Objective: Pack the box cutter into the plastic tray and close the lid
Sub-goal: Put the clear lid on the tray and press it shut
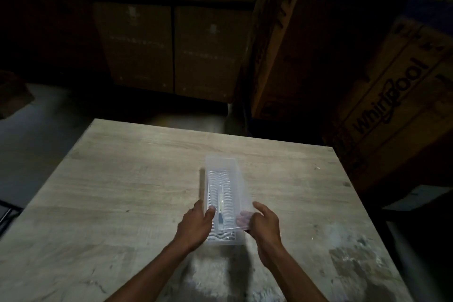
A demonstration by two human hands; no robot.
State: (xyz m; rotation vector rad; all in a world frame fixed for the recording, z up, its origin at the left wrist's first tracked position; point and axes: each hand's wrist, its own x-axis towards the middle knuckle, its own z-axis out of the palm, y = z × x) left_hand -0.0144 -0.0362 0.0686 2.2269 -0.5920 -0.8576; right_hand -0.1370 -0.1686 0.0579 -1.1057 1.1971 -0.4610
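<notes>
A long translucent plastic tray [221, 239] with a ribbed bottom lies lengthwise on the wooden table [122, 191]. Through the plastic I see the box cutter [220, 213], slim and pale with a dark near end, lying along the tray. A clear lid [232, 179] sits tilted over the tray, its right side raised. My left hand [196, 225] grips the tray's near left edge. My right hand [263, 224] pinches the lid's near right corner, fingers showing through the plastic.
Large cardboard boxes [382, 95] stand close behind and to the right of the table. More stacked cartons [171, 44] are in the dark at the back. The table's far edge [208, 131] drops to a grey floor. The scene is dim.
</notes>
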